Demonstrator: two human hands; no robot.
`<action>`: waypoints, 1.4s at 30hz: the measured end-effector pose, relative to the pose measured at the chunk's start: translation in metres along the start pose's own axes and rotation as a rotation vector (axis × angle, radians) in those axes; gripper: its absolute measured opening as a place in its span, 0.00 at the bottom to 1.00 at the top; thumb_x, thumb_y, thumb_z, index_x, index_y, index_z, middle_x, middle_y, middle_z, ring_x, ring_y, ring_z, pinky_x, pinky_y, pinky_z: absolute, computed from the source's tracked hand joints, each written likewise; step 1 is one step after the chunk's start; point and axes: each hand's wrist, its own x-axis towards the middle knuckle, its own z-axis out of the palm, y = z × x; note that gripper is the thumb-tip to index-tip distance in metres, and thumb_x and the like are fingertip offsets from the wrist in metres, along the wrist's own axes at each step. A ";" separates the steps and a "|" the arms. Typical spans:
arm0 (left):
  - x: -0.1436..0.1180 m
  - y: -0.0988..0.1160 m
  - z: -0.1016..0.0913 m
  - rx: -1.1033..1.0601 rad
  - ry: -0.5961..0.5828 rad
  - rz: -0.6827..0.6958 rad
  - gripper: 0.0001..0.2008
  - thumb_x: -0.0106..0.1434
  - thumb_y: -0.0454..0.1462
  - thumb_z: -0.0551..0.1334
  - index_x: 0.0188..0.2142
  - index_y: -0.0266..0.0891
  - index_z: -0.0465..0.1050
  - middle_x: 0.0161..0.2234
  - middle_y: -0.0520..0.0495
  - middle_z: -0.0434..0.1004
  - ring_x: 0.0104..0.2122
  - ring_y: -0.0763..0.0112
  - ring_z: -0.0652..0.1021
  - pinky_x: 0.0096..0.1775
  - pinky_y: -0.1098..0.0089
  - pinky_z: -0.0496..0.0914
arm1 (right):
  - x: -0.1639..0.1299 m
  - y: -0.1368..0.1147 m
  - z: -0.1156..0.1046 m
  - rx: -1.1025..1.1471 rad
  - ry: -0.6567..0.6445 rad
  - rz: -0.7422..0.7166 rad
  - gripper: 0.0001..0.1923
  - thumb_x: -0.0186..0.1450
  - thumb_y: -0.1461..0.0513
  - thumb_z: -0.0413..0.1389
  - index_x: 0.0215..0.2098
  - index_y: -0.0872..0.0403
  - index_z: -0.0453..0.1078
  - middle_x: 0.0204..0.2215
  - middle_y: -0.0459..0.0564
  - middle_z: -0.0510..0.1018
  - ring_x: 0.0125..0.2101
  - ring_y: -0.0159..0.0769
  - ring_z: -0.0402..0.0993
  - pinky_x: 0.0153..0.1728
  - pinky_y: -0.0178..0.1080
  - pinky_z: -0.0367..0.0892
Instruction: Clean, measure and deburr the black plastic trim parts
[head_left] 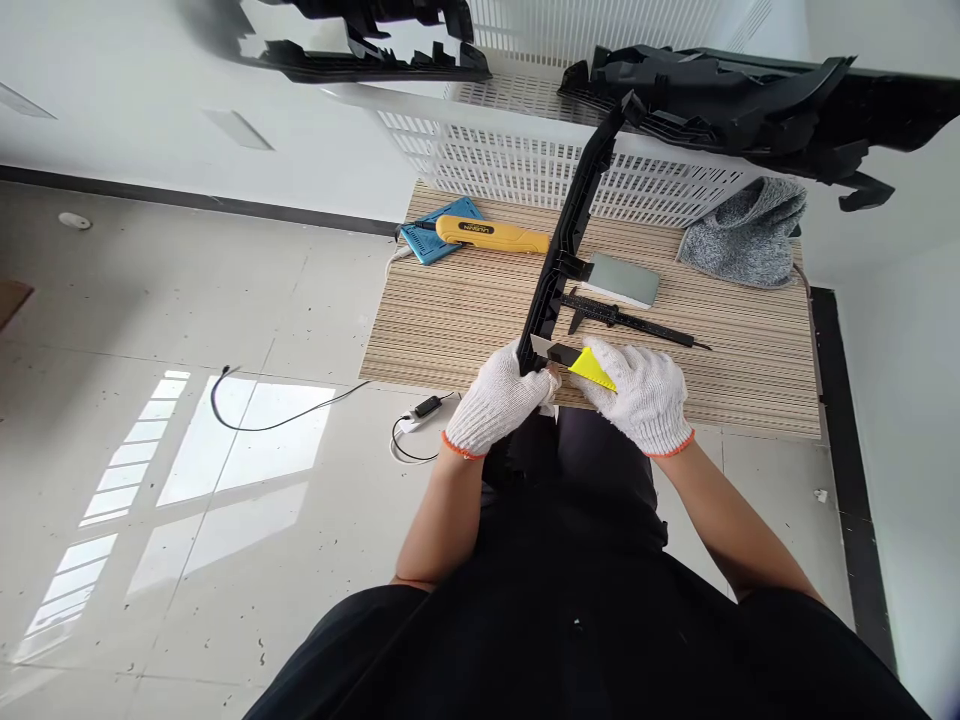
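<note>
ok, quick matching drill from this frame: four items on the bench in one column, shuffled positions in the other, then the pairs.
Items
1. long yellow handheld tool
2. grey knitted cloth
3. black vernier caliper
4. small yellow wedge-shaped scraper

Positions
A. far right corner of the striped wooden table
B. in the gloved right hand, against the long black plastic part that the gloved left hand grips
C. partly on the blue pad, far left
D. flat on the table, just beyond the right hand

Pairs: 1-C, 2-A, 3-D, 4-B
</note>
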 end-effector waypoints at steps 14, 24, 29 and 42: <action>0.003 -0.001 -0.006 0.019 -0.106 0.030 0.03 0.59 0.36 0.60 0.29 0.42 0.66 0.22 0.54 0.74 0.24 0.71 0.76 0.31 0.68 0.70 | -0.002 -0.004 0.003 -0.166 0.133 -0.021 0.27 0.74 0.41 0.52 0.54 0.50 0.80 0.20 0.45 0.68 0.22 0.33 0.59 0.27 0.40 0.45; 0.002 -0.001 -0.010 -0.004 -0.157 0.048 0.04 0.59 0.35 0.59 0.29 0.42 0.65 0.21 0.55 0.72 0.22 0.72 0.75 0.30 0.68 0.69 | -0.002 -0.003 0.004 -0.081 0.071 0.026 0.29 0.74 0.40 0.51 0.55 0.50 0.79 0.20 0.45 0.67 0.22 0.33 0.57 0.27 0.41 0.44; 0.003 -0.007 -0.010 -0.054 -0.200 0.072 0.04 0.59 0.33 0.58 0.29 0.42 0.66 0.21 0.56 0.73 0.22 0.72 0.76 0.30 0.69 0.70 | -0.002 -0.003 0.004 -0.064 0.064 0.023 0.29 0.74 0.40 0.51 0.56 0.50 0.79 0.20 0.46 0.68 0.22 0.33 0.57 0.27 0.41 0.44; 0.000 -0.005 -0.009 -0.122 -0.227 0.057 0.05 0.58 0.31 0.56 0.28 0.42 0.66 0.19 0.57 0.71 0.21 0.74 0.76 0.29 0.70 0.69 | -0.002 -0.006 0.003 -0.188 0.158 -0.037 0.28 0.75 0.40 0.50 0.53 0.50 0.80 0.19 0.45 0.71 0.20 0.32 0.60 0.25 0.39 0.47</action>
